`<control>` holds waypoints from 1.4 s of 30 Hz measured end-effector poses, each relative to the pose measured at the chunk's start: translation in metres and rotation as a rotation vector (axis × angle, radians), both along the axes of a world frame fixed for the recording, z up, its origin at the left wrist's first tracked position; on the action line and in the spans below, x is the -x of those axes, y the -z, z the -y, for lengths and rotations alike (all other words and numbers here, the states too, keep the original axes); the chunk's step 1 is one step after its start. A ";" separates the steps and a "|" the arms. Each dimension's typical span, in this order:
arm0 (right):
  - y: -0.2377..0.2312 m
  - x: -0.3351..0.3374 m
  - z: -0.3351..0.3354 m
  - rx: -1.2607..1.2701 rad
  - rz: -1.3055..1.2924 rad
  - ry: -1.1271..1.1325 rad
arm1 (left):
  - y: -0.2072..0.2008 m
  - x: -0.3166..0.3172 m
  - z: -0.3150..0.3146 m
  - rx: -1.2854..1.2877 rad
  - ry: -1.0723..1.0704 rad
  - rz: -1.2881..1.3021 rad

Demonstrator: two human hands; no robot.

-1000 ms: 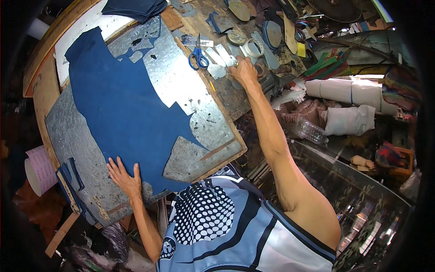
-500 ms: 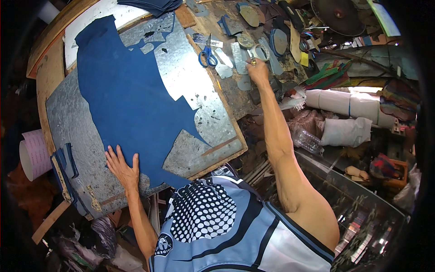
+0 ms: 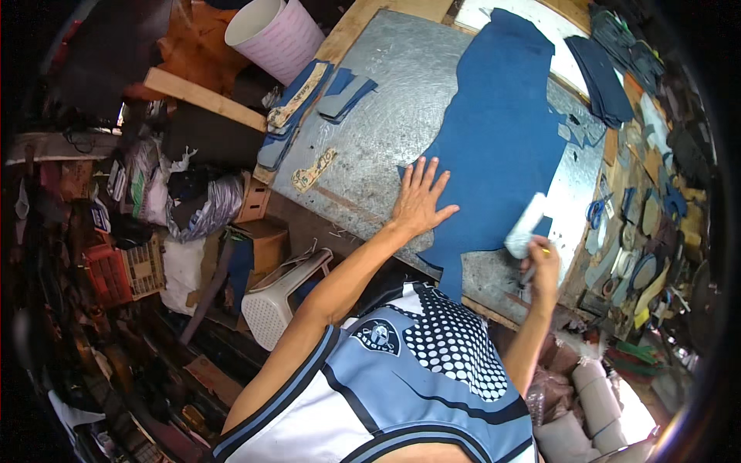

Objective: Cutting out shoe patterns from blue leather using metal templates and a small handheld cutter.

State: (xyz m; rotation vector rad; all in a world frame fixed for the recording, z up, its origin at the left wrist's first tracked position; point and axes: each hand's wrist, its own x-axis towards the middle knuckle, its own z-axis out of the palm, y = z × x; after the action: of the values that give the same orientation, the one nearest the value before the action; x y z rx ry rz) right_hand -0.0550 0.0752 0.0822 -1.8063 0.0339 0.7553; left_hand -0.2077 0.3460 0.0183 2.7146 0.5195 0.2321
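Landmark: grey metal sheet [image 3: 394, 116] on the workbench.

- Pale pink roll [image 3: 275, 35], open end up, just off the sheet's far-left corner.
- Tan strip with dark print [image 3: 313, 170] lies flat on the sheet near its left edge; a longer tan patterned strip [image 3: 297, 95] sits on a stack of blue cut pieces at that same edge. Print too small to read.
- Blue-handled scissors [image 3: 596, 210] just off the sheet's right edge, among shoe-sole patterns.

Blue leather piece [image 3: 502, 131]: dark blue, matte, irregular outline with cut notches, lying flat across the sheet's right half, running far edge to near edge.

Left hand [image 3: 421, 202]: flat, fingers spread, pressing on the leather's left edge, gripping nothing.

Right hand [image 3: 543, 262]: clenched around a white pattern piece [image 3: 526, 224], held at the leather's near-right edge.
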 end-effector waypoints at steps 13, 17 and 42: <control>0.017 0.073 -0.074 0.173 0.097 -0.055 | -0.005 0.063 -0.027 0.052 0.262 -0.066; 0.024 0.076 -0.076 0.277 0.151 -0.031 | -0.007 0.070 -0.069 -0.009 0.118 -0.080; 0.001 0.158 -0.035 0.207 -0.043 0.279 | -0.017 0.014 -0.121 0.658 -0.035 0.035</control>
State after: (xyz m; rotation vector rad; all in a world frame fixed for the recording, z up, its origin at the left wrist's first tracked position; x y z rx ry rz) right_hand -0.2126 0.1106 0.0816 -1.9285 0.3974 0.6079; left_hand -0.2217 0.4670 0.0352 2.0602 0.5216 0.0926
